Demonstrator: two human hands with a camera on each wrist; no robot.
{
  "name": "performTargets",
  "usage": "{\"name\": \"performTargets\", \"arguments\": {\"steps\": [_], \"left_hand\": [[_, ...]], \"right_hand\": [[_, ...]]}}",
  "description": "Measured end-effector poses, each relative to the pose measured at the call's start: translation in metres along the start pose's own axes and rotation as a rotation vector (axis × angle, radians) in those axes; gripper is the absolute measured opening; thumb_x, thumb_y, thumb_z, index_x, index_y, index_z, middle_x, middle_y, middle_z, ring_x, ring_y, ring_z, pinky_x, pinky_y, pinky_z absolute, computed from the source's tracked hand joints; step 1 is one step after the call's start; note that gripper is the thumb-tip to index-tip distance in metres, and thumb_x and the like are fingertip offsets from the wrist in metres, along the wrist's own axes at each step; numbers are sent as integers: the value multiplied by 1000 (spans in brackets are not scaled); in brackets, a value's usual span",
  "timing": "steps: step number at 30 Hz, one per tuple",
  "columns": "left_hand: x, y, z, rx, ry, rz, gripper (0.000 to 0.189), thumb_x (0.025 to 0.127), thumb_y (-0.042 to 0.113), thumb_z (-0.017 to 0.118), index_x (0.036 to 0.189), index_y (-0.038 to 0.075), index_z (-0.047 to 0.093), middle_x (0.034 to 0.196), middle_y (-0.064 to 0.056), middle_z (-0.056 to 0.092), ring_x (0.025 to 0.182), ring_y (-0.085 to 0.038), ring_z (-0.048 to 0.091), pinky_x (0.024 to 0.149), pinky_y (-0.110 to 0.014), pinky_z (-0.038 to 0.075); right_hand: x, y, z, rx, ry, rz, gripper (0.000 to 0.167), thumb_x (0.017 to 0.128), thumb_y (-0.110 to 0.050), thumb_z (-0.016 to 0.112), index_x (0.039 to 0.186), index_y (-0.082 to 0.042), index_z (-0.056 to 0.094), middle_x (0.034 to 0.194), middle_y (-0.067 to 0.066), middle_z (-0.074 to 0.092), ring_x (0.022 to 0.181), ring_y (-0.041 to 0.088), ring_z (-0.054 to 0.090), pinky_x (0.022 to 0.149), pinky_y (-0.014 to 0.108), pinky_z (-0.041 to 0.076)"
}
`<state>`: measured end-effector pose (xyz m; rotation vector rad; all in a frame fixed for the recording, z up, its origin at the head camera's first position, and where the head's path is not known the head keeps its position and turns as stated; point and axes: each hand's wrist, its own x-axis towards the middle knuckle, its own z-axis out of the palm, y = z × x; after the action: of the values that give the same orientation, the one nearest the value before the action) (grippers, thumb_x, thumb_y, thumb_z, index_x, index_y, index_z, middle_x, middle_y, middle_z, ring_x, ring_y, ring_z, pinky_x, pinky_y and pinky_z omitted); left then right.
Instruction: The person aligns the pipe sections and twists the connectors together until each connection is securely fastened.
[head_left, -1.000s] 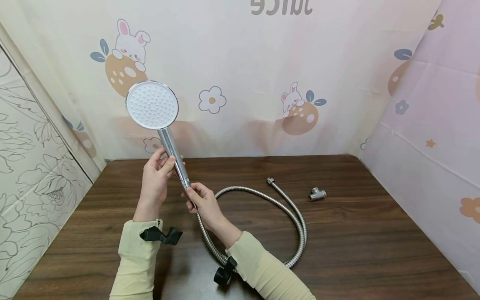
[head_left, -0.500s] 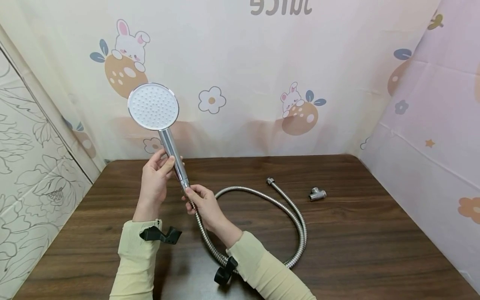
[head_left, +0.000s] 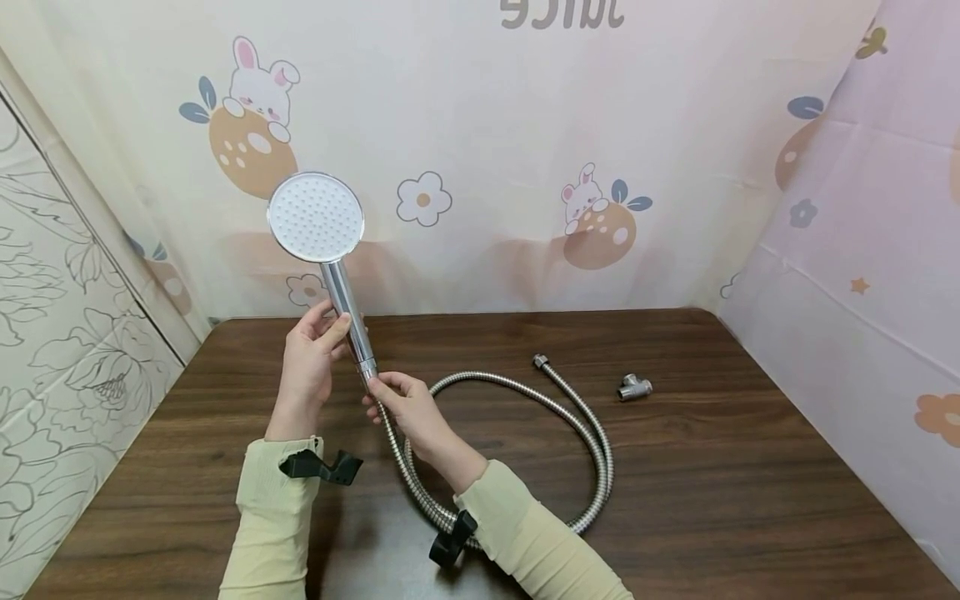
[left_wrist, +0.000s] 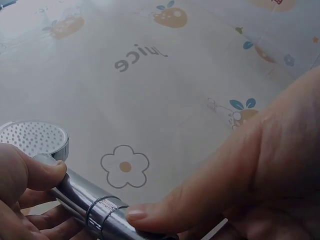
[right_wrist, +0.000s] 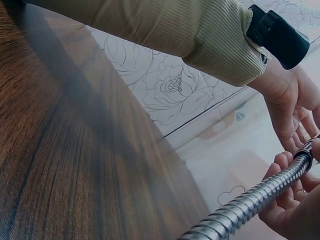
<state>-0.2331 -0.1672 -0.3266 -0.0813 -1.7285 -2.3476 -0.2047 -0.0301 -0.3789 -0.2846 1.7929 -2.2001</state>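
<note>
A chrome shower head (head_left: 317, 218) with a white nozzle face is held up, tilted, above the table's left part. My left hand (head_left: 309, 367) grips its handle (head_left: 347, 310), thumb in front and fingers behind. Lower down, my right hand (head_left: 408, 410) pinches the joint where the ribbed metal hose (head_left: 397, 454) meets the handle's end. In the left wrist view a ring seam (left_wrist: 97, 212) shows on the chrome between the two thumbs. The right wrist view shows the hose (right_wrist: 250, 202) running up into the fingers of the right hand (right_wrist: 292, 210).
The hose loops over the wooden table (head_left: 712, 467), its free end nut (head_left: 541, 362) near the back. A small chrome tee fitting (head_left: 634, 387) lies to its right. Printed curtains (head_left: 480, 100) hang behind and at the sides. Each sleeve carries a black wrist mount (head_left: 322, 468).
The shower head has come down slightly and shifted a little right, turning more upright. My right hand has lowered slightly with the hose end; my left hand has stayed almost in place.
</note>
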Motion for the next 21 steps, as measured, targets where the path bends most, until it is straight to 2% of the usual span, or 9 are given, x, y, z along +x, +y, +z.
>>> {"name": "performTargets", "arguments": {"steps": [3,6,10,15,21], "left_hand": [[2,-1,-1,26,33,-38,28,90,10,54,118,7,50,83,5,61,70,-7,64,63,-19,50],[3,-3,-2,40,58,-71,29,90,10,54,119,7,49,86,4,56,69,-6,62,64,-19,49],[5,-5,-4,35,67,-79,24,90,9,54,114,9,51,89,2,52,69,-7,62,64,-20,49],[6,-9,-7,0,59,-70,21,90,8,54,111,10,52,87,1,50,68,-9,64,63,-20,49],[9,-12,-10,7,63,-75,27,91,8,53,117,5,50,88,2,52,69,-9,64,64,-21,50]], "right_hand": [[0,0,0,-13,-6,11,29,92,-15,53,111,8,55,80,5,62,65,7,57,61,21,50],[0,1,0,-32,-19,21,29,92,-11,52,113,9,55,89,16,63,67,8,57,63,21,50],[0,2,0,-55,-34,29,27,93,-6,49,115,9,53,102,28,60,69,8,57,66,22,51],[0,3,0,-54,-38,37,26,92,0,48,115,9,53,106,32,58,70,9,57,63,19,50],[-1,2,0,-61,-24,47,26,91,0,49,114,11,53,104,32,59,68,9,58,61,19,50]]}}
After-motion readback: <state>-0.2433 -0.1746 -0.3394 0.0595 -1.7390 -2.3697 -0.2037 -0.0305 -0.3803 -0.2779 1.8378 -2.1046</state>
